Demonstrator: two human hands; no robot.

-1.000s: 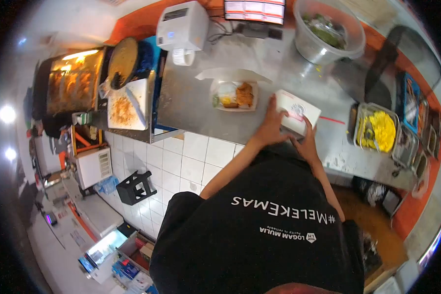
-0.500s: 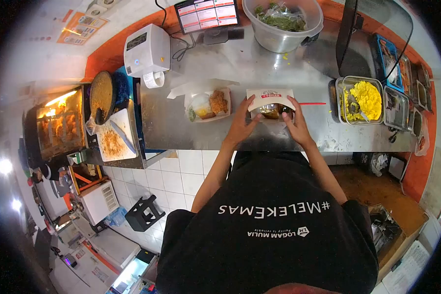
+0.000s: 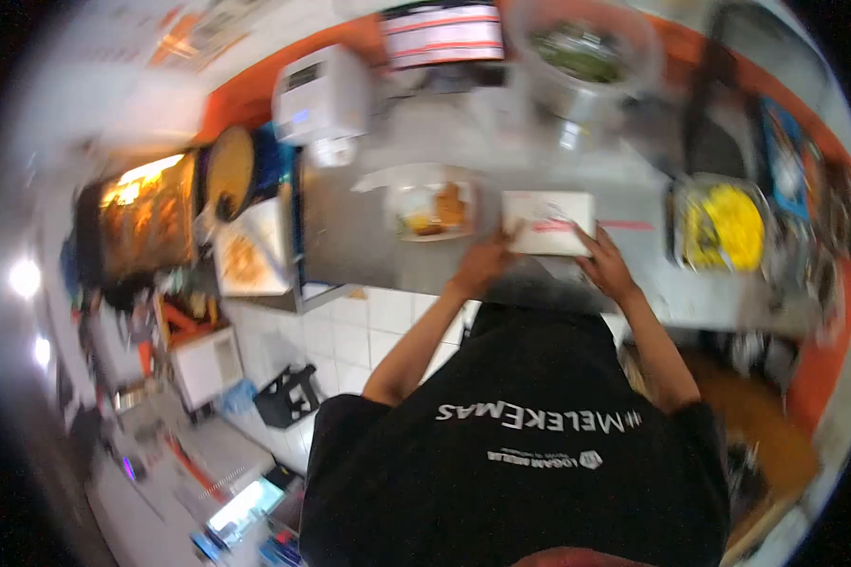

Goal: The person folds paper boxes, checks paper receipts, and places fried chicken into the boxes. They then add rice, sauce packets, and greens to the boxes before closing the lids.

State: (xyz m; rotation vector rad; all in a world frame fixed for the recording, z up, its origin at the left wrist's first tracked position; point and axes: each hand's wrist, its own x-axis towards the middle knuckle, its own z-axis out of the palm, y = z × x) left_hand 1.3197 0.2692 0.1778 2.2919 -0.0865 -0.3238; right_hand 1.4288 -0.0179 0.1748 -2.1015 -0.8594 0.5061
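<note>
A white cardboard food box [image 3: 548,208] with red print lies on the steel counter, its lid down. My left hand [image 3: 487,265] is at its front left corner, fingertips against the side and lid. At the front right corner, my right hand [image 3: 609,269] grips the edge with its fingers on the lid. Motion blur softens both hands, and the undersides of the fingers are hidden. Left of it sits an open food box [image 3: 433,210] with rice, fried food and something yellow inside. From behind the right side of the closed box a thin red stick [image 3: 628,226] pokes out.
A glass tray [image 3: 676,246] of yellow food stands on the right. Behind are a tub [image 3: 539,85] of greens, a screen [image 3: 442,36] and a white printer [image 3: 321,94]. A cutting board [image 3: 269,274] and a lit display case [image 3: 146,227] are on the left.
The box between my hands was partly open, showing dark contents; its lid is now down flat. My hands have shifted to its front corners. The whole view has moved and blurred.
</note>
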